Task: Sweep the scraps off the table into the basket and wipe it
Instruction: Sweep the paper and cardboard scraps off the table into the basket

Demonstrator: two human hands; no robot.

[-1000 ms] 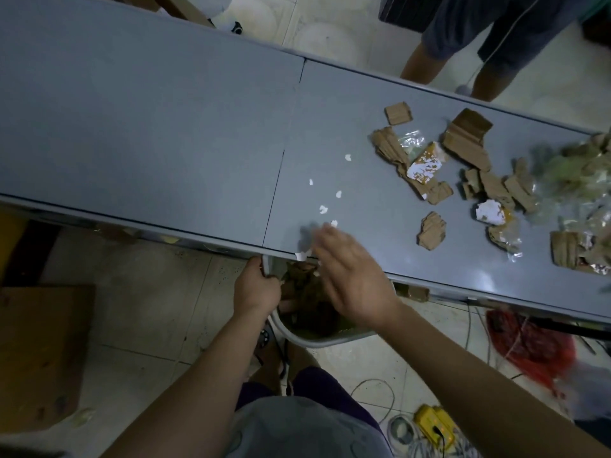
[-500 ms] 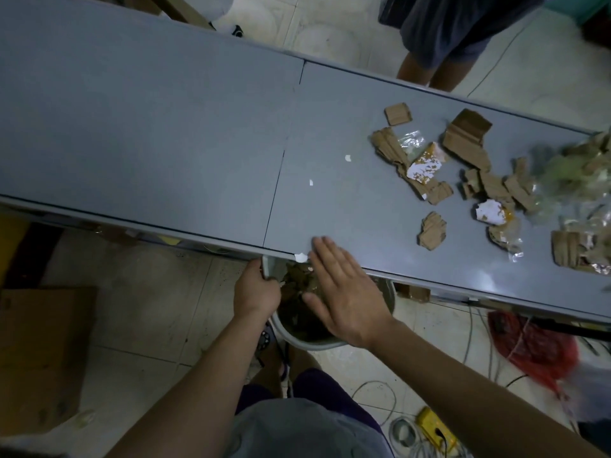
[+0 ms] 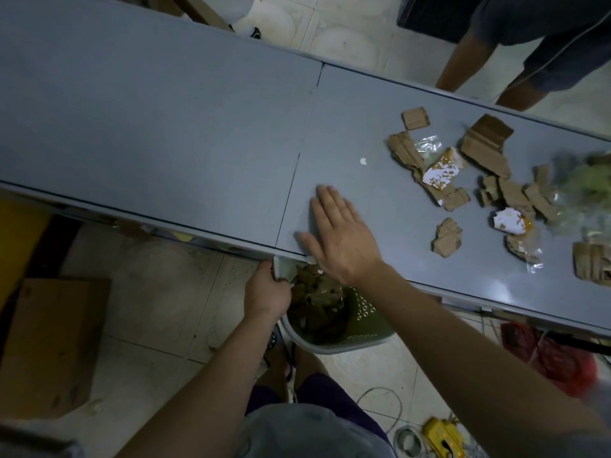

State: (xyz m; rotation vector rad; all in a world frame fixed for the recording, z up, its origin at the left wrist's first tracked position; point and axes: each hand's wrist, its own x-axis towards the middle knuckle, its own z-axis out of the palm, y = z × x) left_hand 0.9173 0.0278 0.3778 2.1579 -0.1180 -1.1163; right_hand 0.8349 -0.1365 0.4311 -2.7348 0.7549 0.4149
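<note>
Basket (image 3: 350, 342) holds brown scraps (image 3: 317, 302) — left hand (image 3: 266, 290) grips its rim, right hand (image 3: 337, 239) flat, released.

Both forearms are bare, with no sleeves seen down to the left grip (image 3: 266, 292) and right grip (image 3: 340, 239). A grey shirt (image 3: 297, 431) is worn, with dark purple shorts (image 3: 317, 388) and a sandal (image 3: 289, 358).

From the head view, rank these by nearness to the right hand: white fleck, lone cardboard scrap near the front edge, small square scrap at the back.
1. white fleck, just beyond the right hand
2. lone cardboard scrap, to its right
3. small square scrap, far back right
</note>
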